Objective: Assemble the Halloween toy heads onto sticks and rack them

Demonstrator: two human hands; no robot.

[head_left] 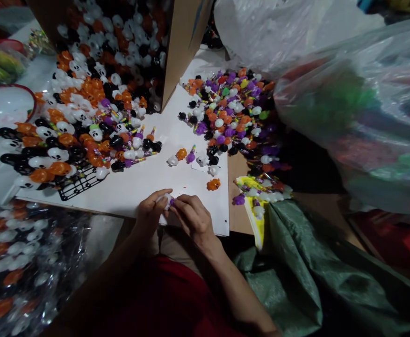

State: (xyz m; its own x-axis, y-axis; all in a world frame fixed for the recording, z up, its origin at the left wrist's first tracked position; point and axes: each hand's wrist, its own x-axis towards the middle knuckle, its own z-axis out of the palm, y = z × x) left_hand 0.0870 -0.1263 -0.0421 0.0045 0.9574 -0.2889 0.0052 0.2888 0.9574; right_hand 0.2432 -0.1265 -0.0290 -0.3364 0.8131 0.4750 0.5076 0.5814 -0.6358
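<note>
Both my left hand [150, 210] and my right hand [192, 216] pinch a small white ghost-shaped toy [163, 200] at the near edge of a white board [138, 194]. A purple piece [171, 202] shows at the toy's end, partly hidden by my fingers. Just beyond my hands lie a few loose toys, including an orange pumpkin toy [213, 184]. A large heap of ghost, pumpkin and black toys [78, 135] fills the board's left side. A second heap with purple pieces [226, 112] lies to the right.
A cardboard box [187, 51] full of toys stands behind the board. Clear plastic bags [348, 107] bulge in from the right, above a green tarp [296, 262]. Bagged toys [18, 262] lie at lower left. A black wire rack [80, 182] and a red-rimmed white bowl [4, 108] sit left.
</note>
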